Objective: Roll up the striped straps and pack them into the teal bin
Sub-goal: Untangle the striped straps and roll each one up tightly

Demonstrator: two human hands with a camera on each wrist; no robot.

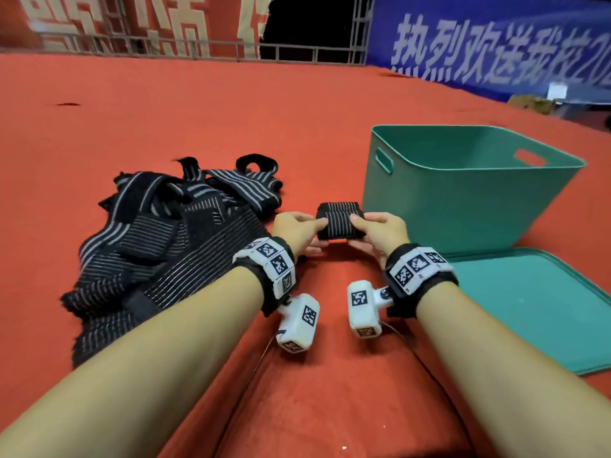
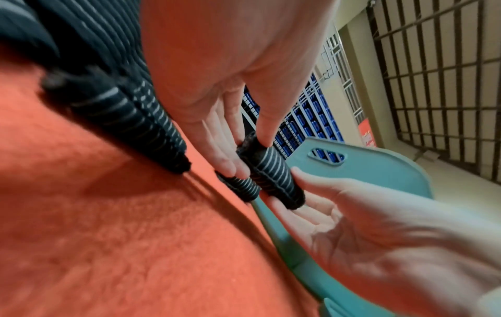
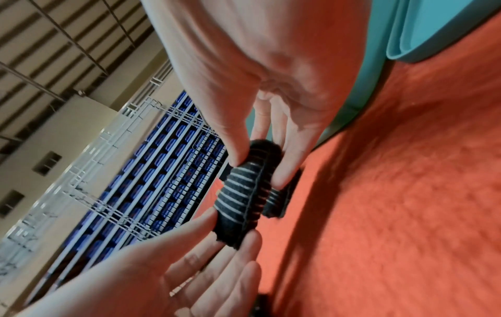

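Between the two hands the roll (image 1: 340,220) is held above the red floor, its long axis running left to right: left hand (image 1: 295,230) pinches one end, right hand (image 1: 380,231) the other. Beyond the right hand stands the bin (image 1: 463,206), so that hand is nearer.

Cam setup: head + 2 wrist.
Head looks fwd/down; wrist cams close along fingers; all share rolled strap (image 1: 340,220).

Red carpet (image 1: 231,104) w/ strap pile (image 1: 158,246), bin (image 1: 463,200), lid (image 1: 535,312)
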